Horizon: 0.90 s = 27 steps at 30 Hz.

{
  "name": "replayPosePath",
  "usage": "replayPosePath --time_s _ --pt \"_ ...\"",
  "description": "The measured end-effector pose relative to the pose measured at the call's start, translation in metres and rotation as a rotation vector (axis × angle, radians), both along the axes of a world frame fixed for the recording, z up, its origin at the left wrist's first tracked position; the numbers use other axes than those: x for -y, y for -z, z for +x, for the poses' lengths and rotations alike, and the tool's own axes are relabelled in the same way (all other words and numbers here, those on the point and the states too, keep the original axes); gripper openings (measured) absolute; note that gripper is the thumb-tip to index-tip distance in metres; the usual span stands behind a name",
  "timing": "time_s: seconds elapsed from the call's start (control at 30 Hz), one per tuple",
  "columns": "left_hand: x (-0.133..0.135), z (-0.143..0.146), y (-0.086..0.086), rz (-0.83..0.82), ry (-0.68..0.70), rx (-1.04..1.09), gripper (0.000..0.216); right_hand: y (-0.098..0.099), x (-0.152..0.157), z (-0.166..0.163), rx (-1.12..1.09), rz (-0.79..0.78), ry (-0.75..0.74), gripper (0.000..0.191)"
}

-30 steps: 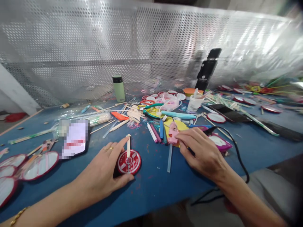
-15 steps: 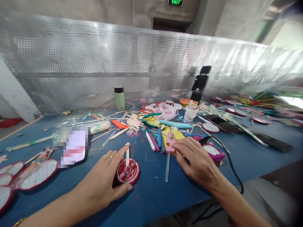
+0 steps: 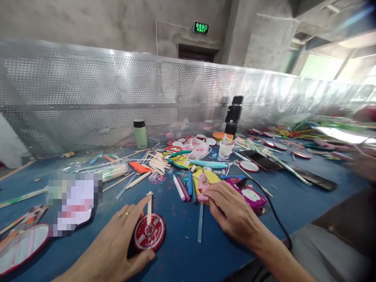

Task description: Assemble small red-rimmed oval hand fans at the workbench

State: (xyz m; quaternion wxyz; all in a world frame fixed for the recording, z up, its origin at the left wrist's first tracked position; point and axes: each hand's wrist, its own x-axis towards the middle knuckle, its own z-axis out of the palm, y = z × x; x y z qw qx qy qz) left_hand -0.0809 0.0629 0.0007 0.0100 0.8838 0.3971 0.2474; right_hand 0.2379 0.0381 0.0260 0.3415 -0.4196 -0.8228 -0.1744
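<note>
My left hand [image 3: 117,239] spans a red round mirror [image 3: 157,234] lying printed back up on the table. Its thumb rests at the near edge. A flat wooden stick [image 3: 149,211] lies across the disc's upper part, its far end under my index fingertip. To the right, my right hand [image 3: 232,207] has its fingers closed on a pink glue gun [image 3: 203,184], which sits over a yellow piece. From the gun's rear a clear glue stick [image 3: 200,227] sticks out toward me. Several markers [image 3: 185,188] lie just left of the gun.
A phone [image 3: 79,203] and red-rimmed mirrors [image 3: 26,246] lie at left. Beyond are loose wooden sticks [image 3: 157,163], teal-handled pliers [image 3: 179,156], a green bottle [image 3: 140,134], a white cup [image 3: 225,149] and a black flask [image 3: 234,117]. A black cable [image 3: 276,203] runs by a purple packet [image 3: 255,199].
The view has tilted up and shifted, so the table's contents appear lower and farther left. Both hands keep their places on the mirror with its stick and on the glue gun.
</note>
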Motion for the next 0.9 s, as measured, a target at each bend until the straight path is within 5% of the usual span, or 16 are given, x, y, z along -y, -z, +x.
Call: replayPosePath --time_s 0.4,0.67,0.9 --pt "-0.005 -0.004 0.015 0.006 -0.012 -0.031 0.098 0.000 0.002 0.001 -0.004 0.036 -0.005 0.021" --pt "0.004 0.002 -0.004 -0.065 0.005 0.017 0.096 -0.002 0.000 0.000 -0.001 0.021 -0.032 0.020" --pt "-0.005 -0.002 0.000 -0.128 0.057 0.083 0.105 -0.001 -0.001 0.002 -0.001 0.044 -0.027 0.018"
